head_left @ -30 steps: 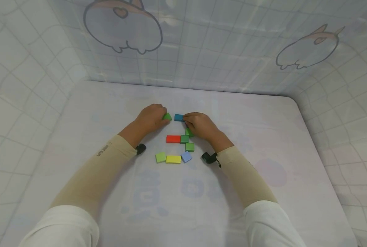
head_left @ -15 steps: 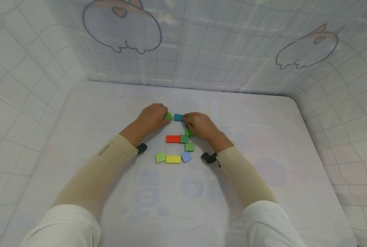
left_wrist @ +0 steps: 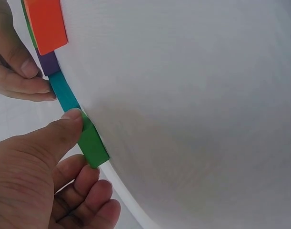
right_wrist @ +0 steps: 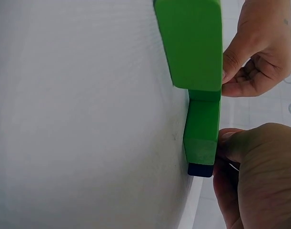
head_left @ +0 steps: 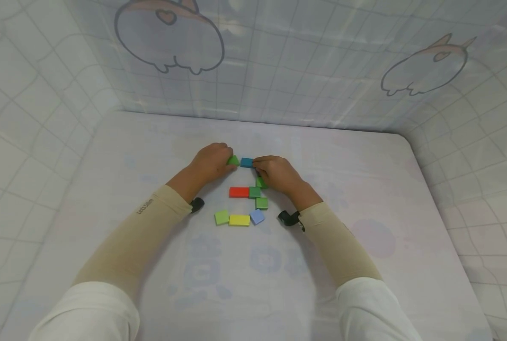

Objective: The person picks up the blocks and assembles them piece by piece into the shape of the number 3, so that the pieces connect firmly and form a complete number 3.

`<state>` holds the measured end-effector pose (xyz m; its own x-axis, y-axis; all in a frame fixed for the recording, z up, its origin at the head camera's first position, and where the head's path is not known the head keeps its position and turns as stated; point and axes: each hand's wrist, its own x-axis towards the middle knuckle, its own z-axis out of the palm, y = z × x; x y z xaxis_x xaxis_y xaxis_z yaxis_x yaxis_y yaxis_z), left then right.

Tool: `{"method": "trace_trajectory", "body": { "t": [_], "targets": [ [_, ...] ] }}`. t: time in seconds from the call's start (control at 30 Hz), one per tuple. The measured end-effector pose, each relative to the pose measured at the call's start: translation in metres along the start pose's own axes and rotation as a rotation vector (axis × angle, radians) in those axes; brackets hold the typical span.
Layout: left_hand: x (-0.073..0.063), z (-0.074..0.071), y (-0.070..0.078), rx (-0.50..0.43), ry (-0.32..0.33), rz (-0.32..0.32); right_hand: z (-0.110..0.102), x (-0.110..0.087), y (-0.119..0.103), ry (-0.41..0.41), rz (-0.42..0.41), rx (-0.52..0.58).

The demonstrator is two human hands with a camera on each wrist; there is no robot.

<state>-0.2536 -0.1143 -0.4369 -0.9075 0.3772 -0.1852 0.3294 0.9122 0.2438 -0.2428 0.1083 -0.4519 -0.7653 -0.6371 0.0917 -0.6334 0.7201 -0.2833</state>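
My left hand [head_left: 212, 162] pinches a green block [left_wrist: 94, 145] between thumb and finger, at the left end of a blue block [head_left: 247, 163]. In the left wrist view the green block's end lies against or very near the blue one. My right hand [head_left: 276, 171] is at the blue block's other end, its thumb and fingers at a dark purple block [left_wrist: 48, 63]. The right wrist view shows that purple block largely behind a green block [right_wrist: 201, 131], so its grip is partly hidden. Below the right hand lies another green block [head_left: 261, 183].
Nearer me on the pale table [head_left: 364, 180] lie a red block [head_left: 239, 192], a dark green block [head_left: 255, 192] and a green block [head_left: 262, 203]. Below is a row: light green block [head_left: 221, 218], yellow block [head_left: 239, 220], light blue block [head_left: 257, 217].
My left hand has slid slightly right with the green block, and the gap to the blue block has narrowed. The right hand has stayed nearly still.
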Motion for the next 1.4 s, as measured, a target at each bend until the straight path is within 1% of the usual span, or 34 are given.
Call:
{"method": "trace_trajectory", "body": {
  "t": [0.3, 0.6, 0.9, 1.4],
  "targets": [
    [0.0015, 0.0024, 0.0014, 0.008, 0.006, 0.015, 0.0006, 0.0005, 0.0013, 0.016, -0.008, 0.015],
    [0.0008, 0.0013, 0.0013, 0.007, 0.015, 0.023, 0.0001, 0.0011, 0.0024, 0.022, 0.013, 0.044],
    [0.0004, -0.0001, 0.001, 0.009, 0.009, 0.03, -0.001, 0.0029, 0.0016, 0.013, 0.043, 0.075],
    [0.0027, 0.0038, -0.0011, 0.012, 0.024, 0.031, 0.0033, 0.0031, 0.005, 0.019, 0.034, 0.071]
  ]
}}
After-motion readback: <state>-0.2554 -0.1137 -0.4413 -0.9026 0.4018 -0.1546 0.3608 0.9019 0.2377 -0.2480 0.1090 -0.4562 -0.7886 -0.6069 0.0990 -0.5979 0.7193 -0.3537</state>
